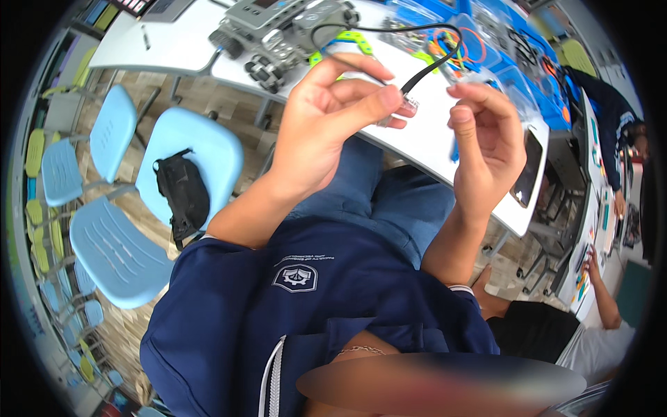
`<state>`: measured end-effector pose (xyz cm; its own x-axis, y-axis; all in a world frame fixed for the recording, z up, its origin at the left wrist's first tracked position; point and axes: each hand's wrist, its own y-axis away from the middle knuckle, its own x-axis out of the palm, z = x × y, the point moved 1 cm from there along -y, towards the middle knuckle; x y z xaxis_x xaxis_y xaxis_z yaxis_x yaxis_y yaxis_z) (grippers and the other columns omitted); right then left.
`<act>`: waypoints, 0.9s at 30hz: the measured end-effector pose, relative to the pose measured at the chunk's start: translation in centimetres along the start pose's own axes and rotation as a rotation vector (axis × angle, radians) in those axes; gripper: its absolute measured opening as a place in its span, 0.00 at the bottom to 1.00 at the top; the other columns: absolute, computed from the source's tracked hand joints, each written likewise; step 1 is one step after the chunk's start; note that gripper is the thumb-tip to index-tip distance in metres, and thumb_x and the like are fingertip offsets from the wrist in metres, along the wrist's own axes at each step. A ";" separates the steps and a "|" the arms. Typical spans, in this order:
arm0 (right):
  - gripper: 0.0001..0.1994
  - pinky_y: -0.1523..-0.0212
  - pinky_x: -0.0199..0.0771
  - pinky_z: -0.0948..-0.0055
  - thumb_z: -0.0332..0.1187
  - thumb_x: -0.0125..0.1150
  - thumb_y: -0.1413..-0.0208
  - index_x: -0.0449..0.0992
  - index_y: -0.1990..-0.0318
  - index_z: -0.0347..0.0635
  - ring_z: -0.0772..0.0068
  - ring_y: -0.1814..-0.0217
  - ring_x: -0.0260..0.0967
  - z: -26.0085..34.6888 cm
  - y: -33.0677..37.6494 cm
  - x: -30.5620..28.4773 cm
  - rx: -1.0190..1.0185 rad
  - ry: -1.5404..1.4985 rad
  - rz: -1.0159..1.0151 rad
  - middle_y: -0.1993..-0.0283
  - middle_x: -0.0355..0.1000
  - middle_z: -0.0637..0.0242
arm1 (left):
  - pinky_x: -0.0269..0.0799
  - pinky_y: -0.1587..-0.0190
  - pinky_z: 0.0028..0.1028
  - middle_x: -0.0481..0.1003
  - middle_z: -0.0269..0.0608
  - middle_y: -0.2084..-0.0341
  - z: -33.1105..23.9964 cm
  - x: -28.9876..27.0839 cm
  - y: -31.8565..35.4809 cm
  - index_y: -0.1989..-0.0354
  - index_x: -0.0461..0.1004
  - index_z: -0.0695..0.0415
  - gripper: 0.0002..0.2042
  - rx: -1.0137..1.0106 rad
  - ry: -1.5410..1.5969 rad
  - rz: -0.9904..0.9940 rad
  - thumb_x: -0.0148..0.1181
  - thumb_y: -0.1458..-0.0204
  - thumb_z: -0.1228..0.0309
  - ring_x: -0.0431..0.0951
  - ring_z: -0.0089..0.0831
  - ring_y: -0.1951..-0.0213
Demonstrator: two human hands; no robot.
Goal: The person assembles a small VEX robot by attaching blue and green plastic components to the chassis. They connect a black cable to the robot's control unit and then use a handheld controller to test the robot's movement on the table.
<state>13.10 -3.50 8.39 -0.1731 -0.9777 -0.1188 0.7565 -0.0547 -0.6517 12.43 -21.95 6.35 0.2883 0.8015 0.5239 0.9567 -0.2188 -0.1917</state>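
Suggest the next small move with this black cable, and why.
Probably bring the right hand in to steady the black cable near its clear plug: the left hand pinches that plug, the cable loops loosely, and the right hand appears empty.

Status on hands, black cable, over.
Left hand: pinching thin black cable at its clear plastic plug. Right hand: apparently empty, half-curled. Grey wheeled model beyond left hand.

Between left hand [316, 132] and right hand [495, 142], 1 passable gap shows white table [431, 142] below. Obstructions: black cable [422, 74] arching across the gap's far side; wheeled grey robot [292, 26] beyond left hand; blue tray [556, 115] beyond right hand.
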 end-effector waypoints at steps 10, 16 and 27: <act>0.06 0.63 0.65 0.82 0.24 0.67 0.43 0.80 0.60 0.33 0.85 0.69 0.65 -3.1 -0.4 4.8 0.248 -0.018 0.174 0.64 0.77 0.68 | 0.67 0.55 0.22 0.78 0.43 0.58 -0.8 -6.7 2.4 0.60 0.75 0.60 0.10 0.631 -0.211 -0.441 0.70 0.47 0.79 0.74 0.22 0.60; 0.09 0.64 0.66 0.81 0.25 0.70 0.47 0.81 0.58 0.37 0.82 0.68 0.67 -5.9 -3.5 6.6 0.008 0.136 0.134 0.60 0.78 0.68 | 0.66 0.60 0.20 0.81 0.38 0.66 -0.5 -7.5 0.1 0.65 0.79 0.61 0.07 0.460 -0.230 -0.609 0.72 0.50 0.78 0.73 0.16 0.66; 0.19 0.48 0.73 0.67 0.22 0.68 0.50 0.79 0.48 0.38 0.63 0.48 0.74 -4.8 -5.9 9.7 -0.224 0.578 0.251 0.45 0.76 0.57 | 0.65 0.55 0.25 0.83 0.29 0.71 1.8 -7.6 -3.3 0.71 0.83 0.57 0.06 0.670 -0.566 -0.718 0.76 0.56 0.73 0.74 0.22 0.65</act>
<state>3.93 -11.68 7.54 -0.3661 -0.6857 -0.6291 0.6795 0.2648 -0.6842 7.05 -26.32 1.54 -0.5408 0.7955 0.2734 0.6311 0.5986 -0.4933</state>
